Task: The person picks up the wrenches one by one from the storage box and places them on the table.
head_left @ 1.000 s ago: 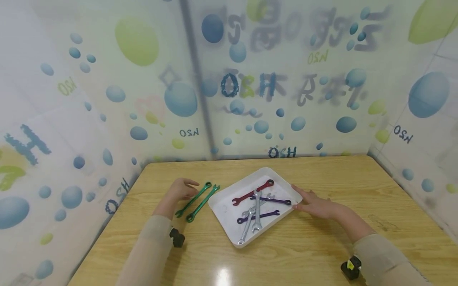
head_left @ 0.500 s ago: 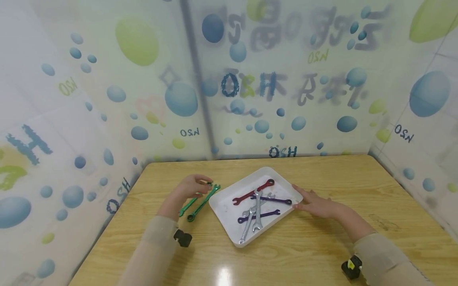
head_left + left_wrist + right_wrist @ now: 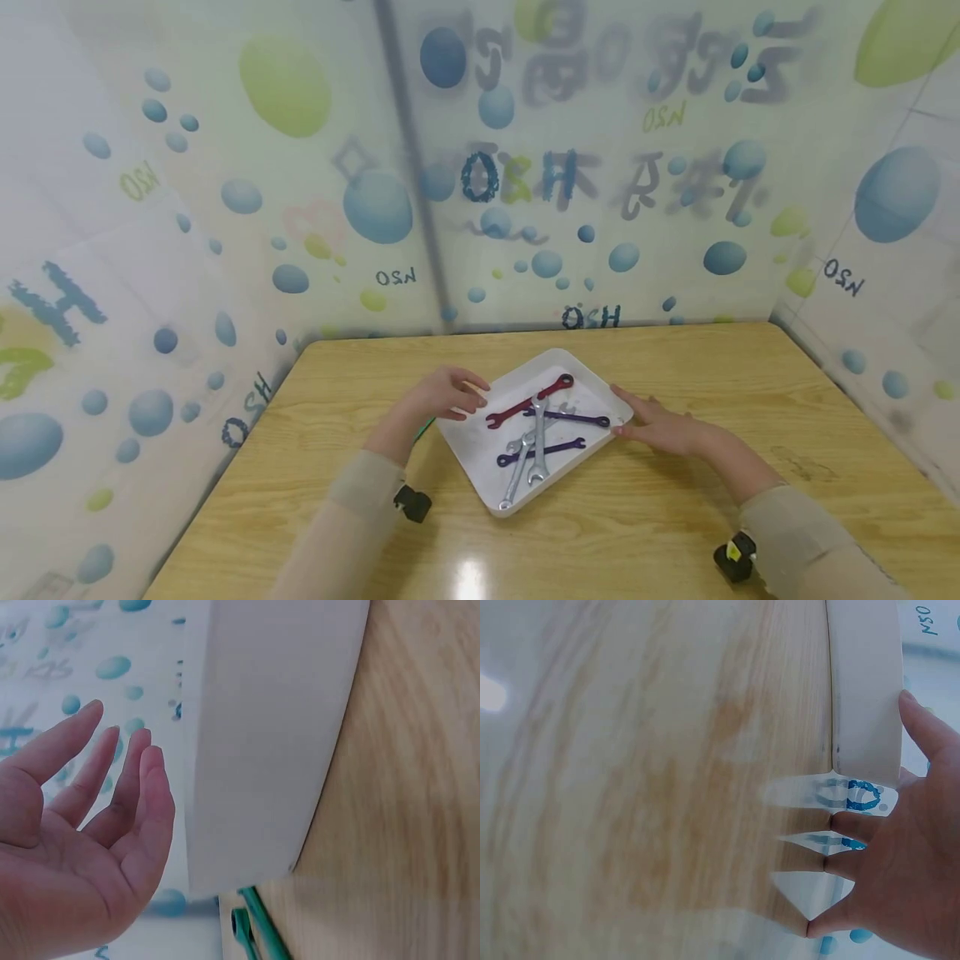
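Observation:
A shallow white tray [image 3: 468, 450] holds several combination wrenches. Among them are a red wrench [image 3: 517, 410], two purple wrenches, one of them the lower purple wrench [image 3: 561, 451], and crossing silver wrenches [image 3: 539, 442]. My left hand [image 3: 444, 393] hovers over the tray's left side; its fingers are loosely bent with nothing between them. At the tray's right corner rests my right hand [image 3: 663, 429], the thumb on the rim and the other fingers spread down to the table. Behind my left wrist lie green wrenches [image 3: 262, 926], mostly hidden in the head view.
The tray stands on a wooden table [image 3: 637, 525] with light reflecting off its front. Pale walls [image 3: 300, 208] with printed dots and letters close in the back and both sides. A small black device [image 3: 412, 503] is strapped to my left wrist.
My left hand has moved right from beside the green wrenches, across them, to above the tray's left side. My right hand and the tray have stayed in place.

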A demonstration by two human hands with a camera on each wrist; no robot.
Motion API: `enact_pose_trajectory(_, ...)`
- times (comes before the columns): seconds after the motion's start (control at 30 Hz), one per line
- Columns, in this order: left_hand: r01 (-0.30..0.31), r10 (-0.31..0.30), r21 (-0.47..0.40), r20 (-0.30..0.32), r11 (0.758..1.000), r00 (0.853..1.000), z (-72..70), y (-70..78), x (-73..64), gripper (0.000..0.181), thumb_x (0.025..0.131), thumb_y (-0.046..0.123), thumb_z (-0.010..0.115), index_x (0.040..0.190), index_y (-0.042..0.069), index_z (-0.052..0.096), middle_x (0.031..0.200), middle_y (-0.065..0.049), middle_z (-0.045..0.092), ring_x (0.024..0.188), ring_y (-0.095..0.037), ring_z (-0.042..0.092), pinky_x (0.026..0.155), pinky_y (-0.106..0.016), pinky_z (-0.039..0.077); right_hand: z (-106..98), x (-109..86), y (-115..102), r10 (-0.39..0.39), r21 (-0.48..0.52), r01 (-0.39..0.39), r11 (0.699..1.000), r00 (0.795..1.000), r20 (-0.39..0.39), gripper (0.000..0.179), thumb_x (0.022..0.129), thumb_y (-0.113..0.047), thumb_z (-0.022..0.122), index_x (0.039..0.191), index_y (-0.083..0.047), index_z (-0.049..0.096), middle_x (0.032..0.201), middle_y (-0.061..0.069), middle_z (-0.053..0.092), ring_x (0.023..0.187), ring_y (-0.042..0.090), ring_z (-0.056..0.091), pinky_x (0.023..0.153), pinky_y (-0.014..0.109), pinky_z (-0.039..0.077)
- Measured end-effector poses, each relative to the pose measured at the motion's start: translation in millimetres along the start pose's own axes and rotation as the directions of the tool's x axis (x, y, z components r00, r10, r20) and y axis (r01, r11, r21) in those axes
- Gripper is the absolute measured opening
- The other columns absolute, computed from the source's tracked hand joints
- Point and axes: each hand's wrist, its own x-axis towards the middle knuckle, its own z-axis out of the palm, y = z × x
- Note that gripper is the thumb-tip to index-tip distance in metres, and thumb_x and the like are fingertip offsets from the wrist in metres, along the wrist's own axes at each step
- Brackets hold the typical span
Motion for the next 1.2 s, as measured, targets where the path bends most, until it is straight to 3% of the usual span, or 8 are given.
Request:
enact_pose_trajectory(0.1,-0.010,0.011,-0.014,0.066,1.000,0.998,9.2,2.5,-1.0,0.032,0.087,0.004,0.071,0.118,0.001,0.065,0.100,-0.008,0.069,0.092,-0.025,0.066,0.077,-0.036,0.056,1,0.9,1,0.002,-0.005,-0.002,1.000,1.000,-0.003,0.082,0.096,-0.057,0.048,0.157,-0.016,0.010,0.158,0.027,0.010,0.138,0.057,-0.005,0.091,0.082,-0.006)
enact_pose_trajectory(0.23,0.020,-0.013,-0.049,0.139,0.999,0.990,19.1,5.8,-1.7,0.034,0.086,0.004,0.071,0.119,0.000,0.064,0.103,-0.011,0.069,0.093,-0.026,0.066,0.078,-0.037,0.056,1,1.5,1,0.006,-0.005,-0.006,1.000,1.000,-0.004,0.082,0.096,-0.057,0.047,0.157,-0.016,0.011,0.157,0.027,0.010,0.138,0.057,-0.005,0.091,0.083,-0.006)
enact_pose_trajectory(0.37,0.043,-0.033,-0.052,0.173,0.998,0.984,27.1,3.7,-1.3,0.034,0.085,0.005,0.073,0.118,0.000,0.065,0.101,-0.010,0.069,0.087,-0.023,0.067,0.076,-0.037,0.057,1,2.2,2,0.008,-0.006,-0.008,1.000,1.000,0.001,0.082,0.096,-0.057,0.048,0.157,-0.016,0.011,0.157,0.028,0.010,0.138,0.057,-0.005,0.091,0.083,-0.005)
enact_pose_trajectory(0.67,0.074,-0.079,0.034,0.178,0.997,0.981,46.0,-4.0,2.8,0.022,0.085,0.007,0.074,0.106,0.007,0.070,0.090,-0.006,0.071,0.076,-0.020,0.068,0.069,-0.033,0.056,1,2.1,2,-0.004,-0.005,0.004,1.000,1.000,0.002,0.082,0.097,-0.056,0.048,0.157,-0.016,0.010,0.157,0.028,0.009,0.138,0.057,-0.006,0.091,0.083,-0.005)
enact_pose_trajectory(0.77,0.036,-0.061,0.141,0.172,0.989,0.983,50.2,-7.3,4.7,0.016,0.085,0.013,0.076,0.101,0.014,0.072,0.085,-0.004,0.071,0.073,-0.017,0.065,0.066,-0.030,0.055,1,2.3,3,-0.001,-0.002,0.001,1.000,1.000,0.002,0.082,0.096,-0.056,0.048,0.157,-0.017,0.010,0.157,0.029,0.009,0.138,0.057,-0.006,0.091,0.083,-0.006)
enact_pose_trajectory(0.9,-0.013,-0.035,0.279,0.165,0.960,0.986,53.6,-9.8,5.2,0.016,0.084,0.018,0.078,0.098,0.021,0.072,0.082,0.001,0.071,0.072,-0.014,0.062,0.065,-0.028,0.053,1,2.9,4,0.001,-0.004,-0.001,1.000,1.000,0.001,0.083,0.096,-0.057,0.048,0.157,-0.017,0.010,0.157,0.028,0.009,0.138,0.057,-0.006,0.091,0.083,-0.006)
enact_pose_trajectory(1.2,-0.026,-0.028,0.295,0.176,0.955,0.984,60.8,-9.5,4.9,0.019,0.082,0.013,0.079,0.099,0.019,0.072,0.084,0.003,0.069,0.073,-0.015,0.059,0.065,-0.028,0.048,1,2.7,3,-0.007,-0.002,0.007,1.000,1.000,-0.002,0.082,0.097,-0.055,0.048,0.157,-0.016,0.010,0.157,0.029,0.009,0.138,0.057,-0.006,0.091,0.083,-0.006)
